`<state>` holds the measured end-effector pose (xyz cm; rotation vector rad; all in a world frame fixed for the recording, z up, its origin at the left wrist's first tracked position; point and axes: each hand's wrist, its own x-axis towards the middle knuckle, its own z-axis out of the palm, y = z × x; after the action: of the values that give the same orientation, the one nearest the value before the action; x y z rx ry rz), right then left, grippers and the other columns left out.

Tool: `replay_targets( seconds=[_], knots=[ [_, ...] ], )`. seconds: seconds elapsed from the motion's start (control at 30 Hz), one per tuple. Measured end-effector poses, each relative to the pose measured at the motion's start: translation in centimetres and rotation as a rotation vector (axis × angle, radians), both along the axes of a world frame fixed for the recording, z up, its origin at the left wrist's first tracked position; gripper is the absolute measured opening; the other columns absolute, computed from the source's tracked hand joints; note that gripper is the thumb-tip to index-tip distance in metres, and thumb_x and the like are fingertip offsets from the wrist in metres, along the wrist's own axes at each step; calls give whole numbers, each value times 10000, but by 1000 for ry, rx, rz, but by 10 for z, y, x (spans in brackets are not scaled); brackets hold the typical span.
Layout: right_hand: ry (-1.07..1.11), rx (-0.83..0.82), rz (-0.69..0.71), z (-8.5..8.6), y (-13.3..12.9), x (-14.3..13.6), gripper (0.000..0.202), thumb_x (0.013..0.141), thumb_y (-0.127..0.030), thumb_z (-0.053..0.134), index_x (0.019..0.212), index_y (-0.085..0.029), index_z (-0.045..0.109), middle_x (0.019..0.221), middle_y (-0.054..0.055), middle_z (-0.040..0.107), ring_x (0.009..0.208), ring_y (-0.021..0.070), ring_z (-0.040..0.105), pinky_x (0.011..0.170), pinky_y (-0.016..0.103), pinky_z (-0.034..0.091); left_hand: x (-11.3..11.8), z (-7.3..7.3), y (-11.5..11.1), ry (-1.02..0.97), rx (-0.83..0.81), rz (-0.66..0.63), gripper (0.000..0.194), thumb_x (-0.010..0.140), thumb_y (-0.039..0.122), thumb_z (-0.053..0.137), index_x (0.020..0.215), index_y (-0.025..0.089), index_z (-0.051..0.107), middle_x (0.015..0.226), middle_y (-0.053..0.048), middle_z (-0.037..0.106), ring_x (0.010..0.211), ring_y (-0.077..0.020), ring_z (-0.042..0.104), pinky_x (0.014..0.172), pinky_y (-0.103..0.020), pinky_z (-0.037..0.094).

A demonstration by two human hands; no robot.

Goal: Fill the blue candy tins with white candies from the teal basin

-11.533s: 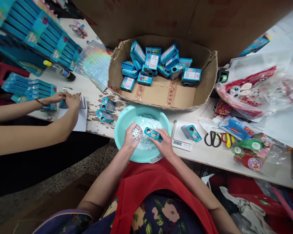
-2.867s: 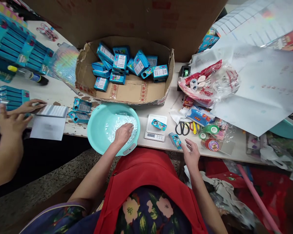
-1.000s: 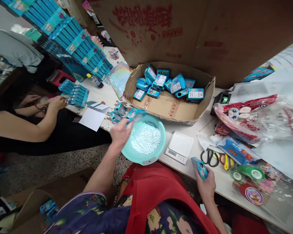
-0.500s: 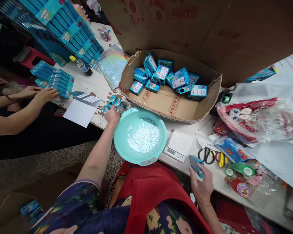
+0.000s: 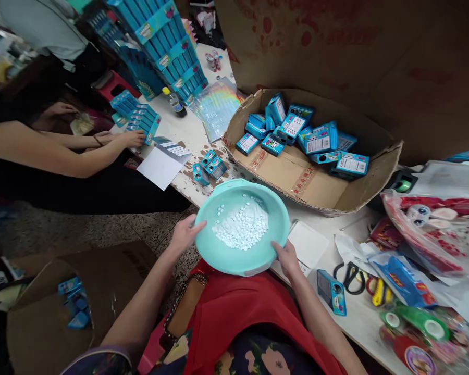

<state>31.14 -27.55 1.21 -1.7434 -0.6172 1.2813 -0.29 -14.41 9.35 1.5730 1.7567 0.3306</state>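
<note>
At the table's near edge, overhanging it, a round, smooth-walled, pale turquoise basin is grasped from both sides, the left hand clasping its left rim and the right hand its right rim, thumbs showing over the lip and the other fingers partly hidden. Small, rounded white pellets spread across its floor in an uneven patch, a few lying loose toward the left wall. Just beyond the right hand sits a partly covered white scale, and farther back a torn-edged cardboard tray holds blue boxes.
</note>
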Motion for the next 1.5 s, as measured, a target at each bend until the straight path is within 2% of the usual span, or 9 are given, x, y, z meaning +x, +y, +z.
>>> replay_targets(
  seconds=[0.17,0.47,0.6,0.83,1.0,1.07,1.13,1.3,1.5],
  knots=[
    [18,125,131,15,31,-35,408,692,-464,640,987,-181,656,891,61,732,794,256,652,673,375,559,-40,1,-23,-64,124,373,403,704,563,603,789,169,614,685,5,559,662,-163,501,573,-233,405],
    [-65,207,215,46,47,-5,388,659,-406,655,980,-188,663,1005,60,712,939,269,627,897,403,489,-26,-24,-39,-186,110,470,487,721,570,579,927,131,624,774,-21,598,714,-164,519,652,-240,428],
    [-55,135,163,40,43,3,384,663,-423,620,950,-169,637,893,60,705,830,250,621,759,380,523,-15,-21,-36,-207,63,355,467,712,572,597,913,152,629,797,-19,621,734,-172,540,650,-239,431],
    [71,-17,77,25,24,2,380,634,-429,602,912,-172,574,691,14,638,571,177,552,481,305,495,-1,-9,0,95,60,180,413,752,590,525,679,184,522,620,4,513,641,-165,494,560,-237,335],
    [108,-48,-5,24,19,0,349,632,-398,586,895,-172,553,626,-15,581,531,146,508,464,281,486,31,-10,19,449,268,177,396,874,522,470,1021,167,565,753,-46,584,693,-211,553,588,-268,323],
    [97,-42,-31,22,19,-3,365,637,-388,584,923,-162,560,634,-18,581,543,141,508,470,265,479,61,-22,15,501,412,34,370,962,408,340,1119,136,534,881,-114,621,759,-230,575,621,-293,351],
    [73,-33,-51,20,19,-5,389,641,-387,582,952,-154,571,651,-15,590,555,143,518,481,260,477,103,-41,5,404,465,-342,346,987,294,270,1053,138,572,948,-143,628,843,-226,581,688,-310,391],
    [-37,1,-90,17,16,-5,362,660,-379,574,946,-160,608,649,-4,615,611,169,550,540,268,479,184,-80,-24,175,430,-985,196,941,296,464,1015,206,621,1042,-74,627,1032,-211,526,867,-328,403],
    [-135,30,-122,22,8,-6,379,674,-374,541,962,-141,620,798,55,687,736,220,597,660,318,498,141,-73,-16,181,338,-1150,162,919,279,505,935,204,647,986,-75,625,988,-229,516,866,-373,393]
  ],
)
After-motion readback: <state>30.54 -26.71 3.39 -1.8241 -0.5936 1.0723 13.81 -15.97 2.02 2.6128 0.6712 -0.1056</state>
